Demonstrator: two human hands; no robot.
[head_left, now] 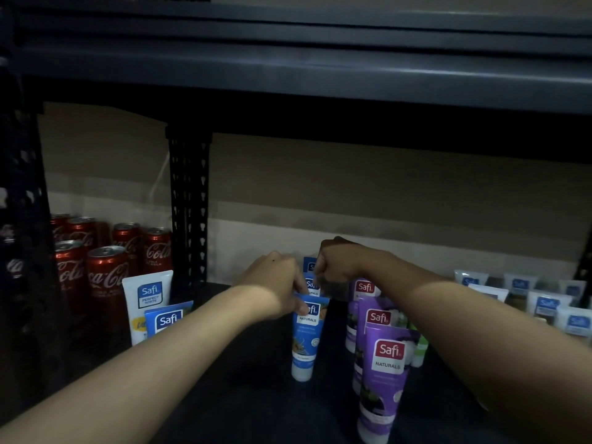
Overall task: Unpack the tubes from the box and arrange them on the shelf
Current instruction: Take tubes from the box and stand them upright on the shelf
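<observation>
A row of blue Safi tubes stands cap-down on the dark shelf [256,395], running away from me. My left hand [275,280] pinches the top edge of the front blue tube [306,341]. My right hand [339,264] is curled over the second blue tube [310,285] behind it, fingertips at its top. A third blue tube [309,263] stands further back. To the right, a row of purple Safi tubes [386,373] stands upright. The box is out of view.
Red cola cans [105,274] fill the left bay behind a black upright post [189,213]. A white Safi tube [147,302] and a blue one [166,318] stand in front of the cans. Several small white tubes [544,306] sit at the right. Another shelf board [288,68] hangs overhead.
</observation>
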